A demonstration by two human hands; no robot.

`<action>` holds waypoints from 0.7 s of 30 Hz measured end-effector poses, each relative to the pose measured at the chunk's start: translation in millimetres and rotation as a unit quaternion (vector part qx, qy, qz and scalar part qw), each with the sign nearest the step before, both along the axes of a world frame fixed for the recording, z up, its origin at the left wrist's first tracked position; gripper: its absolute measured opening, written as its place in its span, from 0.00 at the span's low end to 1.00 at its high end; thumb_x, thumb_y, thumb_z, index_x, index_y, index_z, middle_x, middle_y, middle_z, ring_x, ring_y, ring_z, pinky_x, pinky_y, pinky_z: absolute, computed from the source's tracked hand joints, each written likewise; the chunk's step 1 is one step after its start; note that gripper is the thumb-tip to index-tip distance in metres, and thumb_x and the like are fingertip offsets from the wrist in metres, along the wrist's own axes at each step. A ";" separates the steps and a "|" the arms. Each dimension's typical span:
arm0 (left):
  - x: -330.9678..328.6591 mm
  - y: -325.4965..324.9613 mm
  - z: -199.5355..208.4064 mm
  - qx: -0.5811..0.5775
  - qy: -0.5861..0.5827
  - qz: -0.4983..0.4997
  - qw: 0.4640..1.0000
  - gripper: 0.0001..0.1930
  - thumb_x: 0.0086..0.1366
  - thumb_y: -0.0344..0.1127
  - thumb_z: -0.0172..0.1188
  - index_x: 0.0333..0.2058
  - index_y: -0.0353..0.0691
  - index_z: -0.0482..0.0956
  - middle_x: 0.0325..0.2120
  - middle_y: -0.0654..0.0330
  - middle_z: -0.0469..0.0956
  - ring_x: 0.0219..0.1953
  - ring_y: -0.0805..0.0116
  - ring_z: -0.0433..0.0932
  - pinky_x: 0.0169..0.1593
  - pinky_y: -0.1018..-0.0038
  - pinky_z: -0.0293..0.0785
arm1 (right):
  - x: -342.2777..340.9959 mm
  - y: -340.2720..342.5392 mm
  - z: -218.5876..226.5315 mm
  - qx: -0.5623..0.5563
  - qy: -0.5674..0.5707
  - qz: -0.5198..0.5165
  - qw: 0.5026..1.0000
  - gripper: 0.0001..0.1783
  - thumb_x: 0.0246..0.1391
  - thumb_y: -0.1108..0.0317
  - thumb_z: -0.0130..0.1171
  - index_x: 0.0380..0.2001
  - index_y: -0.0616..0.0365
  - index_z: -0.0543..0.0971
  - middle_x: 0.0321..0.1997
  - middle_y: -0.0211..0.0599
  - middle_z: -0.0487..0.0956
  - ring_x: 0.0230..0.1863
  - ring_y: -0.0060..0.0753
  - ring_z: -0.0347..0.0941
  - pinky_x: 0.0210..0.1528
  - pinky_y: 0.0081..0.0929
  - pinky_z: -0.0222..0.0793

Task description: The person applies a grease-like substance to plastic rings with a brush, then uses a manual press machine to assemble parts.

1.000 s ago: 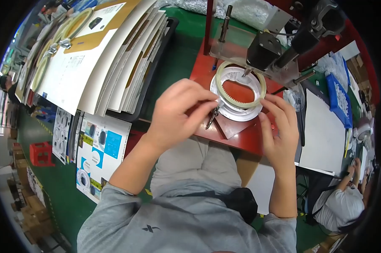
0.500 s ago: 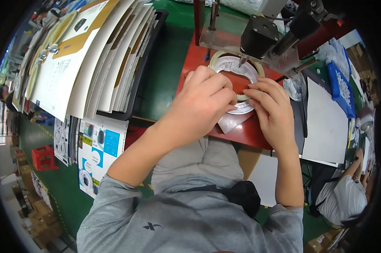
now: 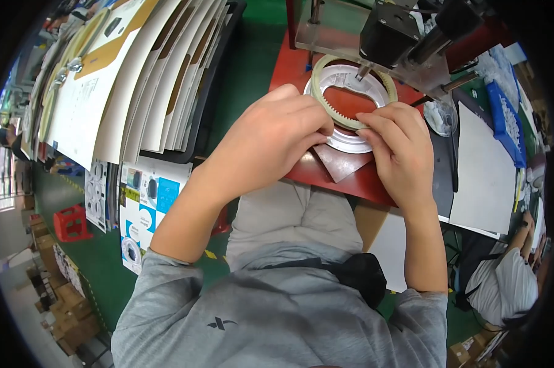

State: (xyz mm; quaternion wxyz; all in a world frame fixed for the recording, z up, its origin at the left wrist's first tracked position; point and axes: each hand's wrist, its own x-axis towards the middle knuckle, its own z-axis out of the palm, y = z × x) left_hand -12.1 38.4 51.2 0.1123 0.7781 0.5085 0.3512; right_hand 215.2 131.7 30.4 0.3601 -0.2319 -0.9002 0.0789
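Observation:
A white ring-shaped plastic part [image 3: 349, 145] lies on the red base under a press-like fixture. Over it, a cream ring with inner teeth [image 3: 319, 86] sits off-centre toward the far side. At the white part's near left edge is my left hand [image 3: 275, 140], its fingers closed in a pinch on that rim; the fingertips are partly hidden. My right hand [image 3: 401, 147] pinches the near right edge of the cream toothed ring between thumb and fingers. Just above the white part's far side a thin metal tip [image 3: 361, 72] points down from the fixture.
A black motor block [image 3: 389, 34] and clear plate [image 3: 326, 38] overhang the rings. A grey metal plate [image 3: 341, 165] juts from the red base [image 3: 283, 73]. Left stands a black tray [image 3: 194, 132] of upright cardboard sheets [image 3: 120, 92]; right are white sheet [image 3: 482, 172] and blue bin [image 3: 504, 122].
The cream toothed ring has shifted toward the far side, showing more of the white part's near rim. My left hand has drawn back left; the view has shifted slightly.

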 end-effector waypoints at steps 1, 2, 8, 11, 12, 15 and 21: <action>-1.5 1.9 -1.4 -0.002 0.000 0.001 1.000 0.06 0.58 0.24 0.68 0.34 0.37 0.81 0.32 0.59 0.81 0.37 0.56 0.76 0.44 0.65 0.74 | -0.4 -0.4 -0.9 -0.002 0.000 0.001 1.000 0.13 0.46 0.73 0.73 0.38 0.57 0.86 0.39 0.35 0.81 0.47 0.43 0.78 0.48 0.37 0.73; -2.5 4.0 -2.6 -0.001 -0.005 -0.011 1.000 0.06 0.58 0.24 0.68 0.34 0.37 0.81 0.32 0.59 0.81 0.36 0.55 0.76 0.43 0.65 0.74 | -0.3 -0.7 -1.0 -0.003 0.002 -0.003 1.000 0.13 0.46 0.73 0.73 0.38 0.58 0.86 0.39 0.35 0.81 0.47 0.44 0.78 0.48 0.38 0.73; -9.2 11.9 -2.5 -0.022 0.000 -0.039 0.999 0.06 0.58 0.25 0.69 0.33 0.36 0.82 0.30 0.58 0.81 0.35 0.55 0.77 0.41 0.64 0.75 | -0.5 -0.4 0.4 -0.009 0.002 0.001 1.000 0.13 0.45 0.74 0.74 0.37 0.59 0.86 0.38 0.37 0.81 0.46 0.45 0.78 0.48 0.39 0.74; -12.0 14.0 -6.3 -0.021 0.005 -0.048 0.999 0.05 0.58 0.26 0.70 0.33 0.36 0.83 0.30 0.59 0.81 0.36 0.56 0.78 0.43 0.65 0.76 | 0.1 -0.5 0.2 -0.011 -0.002 0.003 1.000 0.13 0.45 0.74 0.73 0.37 0.59 0.86 0.39 0.37 0.81 0.46 0.45 0.78 0.48 0.39 0.75; -12.6 13.6 -7.7 -0.016 0.006 -0.051 0.999 0.05 0.58 0.26 0.70 0.34 0.37 0.84 0.31 0.60 0.81 0.37 0.57 0.78 0.44 0.66 0.76 | 0.3 -0.3 0.0 -0.012 -0.003 0.003 1.000 0.13 0.45 0.75 0.73 0.37 0.59 0.86 0.39 0.38 0.82 0.46 0.45 0.78 0.48 0.39 0.75; -8.6 3.3 -14.5 0.030 0.009 -0.029 0.999 0.07 0.57 0.27 0.70 0.36 0.39 0.86 0.37 0.61 0.82 0.41 0.57 0.78 0.46 0.66 0.76 | 2.1 1.2 -0.5 -0.015 -0.002 0.014 1.000 0.14 0.45 0.74 0.73 0.38 0.59 0.86 0.39 0.38 0.82 0.46 0.45 0.78 0.48 0.39 0.75; 3.5 -27.3 -25.8 0.081 0.096 0.040 0.991 0.18 0.54 0.30 0.73 0.46 0.41 0.87 0.47 0.56 0.80 0.50 0.54 0.80 0.51 0.61 0.78 | 2.2 2.3 1.7 -0.009 -0.021 0.021 1.000 0.15 0.44 0.75 0.73 0.39 0.60 0.86 0.39 0.38 0.82 0.46 0.46 0.78 0.49 0.39 0.75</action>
